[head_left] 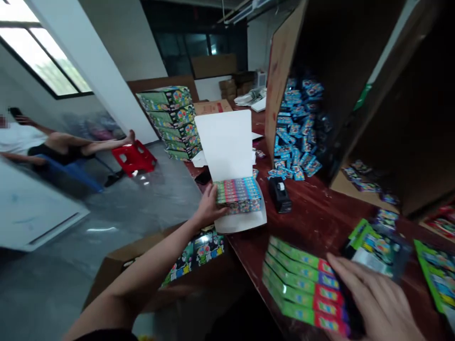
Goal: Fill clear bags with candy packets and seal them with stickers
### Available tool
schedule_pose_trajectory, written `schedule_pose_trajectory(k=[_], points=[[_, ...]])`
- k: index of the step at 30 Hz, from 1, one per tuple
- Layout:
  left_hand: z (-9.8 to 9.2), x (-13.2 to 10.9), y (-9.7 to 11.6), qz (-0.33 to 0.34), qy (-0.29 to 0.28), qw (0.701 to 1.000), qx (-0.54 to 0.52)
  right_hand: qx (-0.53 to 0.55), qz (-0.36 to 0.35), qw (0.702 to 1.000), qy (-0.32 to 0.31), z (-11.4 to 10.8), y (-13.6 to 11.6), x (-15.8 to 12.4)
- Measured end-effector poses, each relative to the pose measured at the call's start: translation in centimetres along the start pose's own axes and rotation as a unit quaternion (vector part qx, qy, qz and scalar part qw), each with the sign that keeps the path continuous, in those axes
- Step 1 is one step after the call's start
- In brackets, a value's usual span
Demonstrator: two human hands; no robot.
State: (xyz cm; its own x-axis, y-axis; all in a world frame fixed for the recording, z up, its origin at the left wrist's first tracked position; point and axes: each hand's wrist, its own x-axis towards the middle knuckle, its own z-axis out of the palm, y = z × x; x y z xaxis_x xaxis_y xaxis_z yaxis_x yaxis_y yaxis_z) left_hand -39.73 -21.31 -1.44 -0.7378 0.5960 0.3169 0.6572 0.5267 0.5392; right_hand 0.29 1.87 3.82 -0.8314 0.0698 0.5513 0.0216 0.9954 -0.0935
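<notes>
In the head view, the right hand (373,293) has its grip clasped on the right end of a stack of packs (302,284), held at the near edge of the desk (313,222). Its rows run left to right, dipping rightward, bright green then red and purple. The left hand (209,207), grip spread, touches colourful packs (240,192) inside a white box (227,147), lid raised. Blue packets (296,130) heap at a cardboard box's (279,85) mouth.
</notes>
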Motion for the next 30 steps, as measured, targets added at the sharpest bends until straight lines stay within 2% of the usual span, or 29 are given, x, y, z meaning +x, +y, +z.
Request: schedule_pose_trajectory(k=[1,3,5,7,8,10,13,16,18,21,23,24,27,30], points=[[0.5,0.0,-0.7,-0.005,-0.009,1.000,-0.019,0.021,-0.027,0.999,0.015,1.3,-0.4,3.0],[1.2,-0.2,-1.7,-0.008,-0.018,0.999,-0.047,0.080,-0.079,0.990,0.088,5.1,-1.5,8.1],[1.3,-0.6,-2.5,-0.006,-0.022,0.996,-0.080,0.118,-0.126,0.972,0.157,9.6,-2.9,11.5],[1.0,-1.0,-3.1,0.003,-0.037,0.993,-0.114,0.127,-0.158,0.964,0.171,13.8,-4.0,12.9],[0.6,-1.1,-3.4,0.009,-0.049,0.990,-0.132,0.124,-0.169,0.965,0.158,15.4,-4.3,13.0],[-0.3,-1.3,-4.0,0.016,-0.078,0.982,-0.169,0.113,-0.184,0.970,0.115,17.2,-4.6,12.8],[-1.7,-1.5,-4.8,0.021,-0.126,0.965,-0.229,0.088,-0.191,0.977,0.017,16.7,-4.4,13.2],[-2.6,-1.3,-4.9,0.021,-0.162,0.937,-0.310,0.086,-0.167,0.974,-0.124,14.8,-4.3,16.2],[-2.7,-1.2,-4.6,0.006,-0.157,0.917,-0.366,0.102,-0.161,0.961,-0.202,14.1,-4.3,18.9],[-2.6,-1.5,-3.5,-0.068,-0.123,0.897,-0.419,0.138,-0.162,0.938,-0.274,14.4,-4.0,21.9],[-2.6,-2.5,-2.1,-0.104,-0.085,0.901,-0.413,0.141,-0.161,0.933,-0.290,15.0,-3.7,22.4],[-2.7,-3.2,-1.3,-0.102,-0.066,0.910,-0.396,0.131,-0.157,0.938,-0.280,15.2,-3.6,22.2],[-3.2,-5.3,1.6,-0.038,-0.032,0.950,-0.308,0.083,-0.145,0.962,-0.216,15.5,-3.4,20.7],[-3.3,-6.4,3.6,-0.002,-0.031,0.971,-0.239,0.074,-0.152,0.967,-0.191,15.3,-3.3,19.1]])
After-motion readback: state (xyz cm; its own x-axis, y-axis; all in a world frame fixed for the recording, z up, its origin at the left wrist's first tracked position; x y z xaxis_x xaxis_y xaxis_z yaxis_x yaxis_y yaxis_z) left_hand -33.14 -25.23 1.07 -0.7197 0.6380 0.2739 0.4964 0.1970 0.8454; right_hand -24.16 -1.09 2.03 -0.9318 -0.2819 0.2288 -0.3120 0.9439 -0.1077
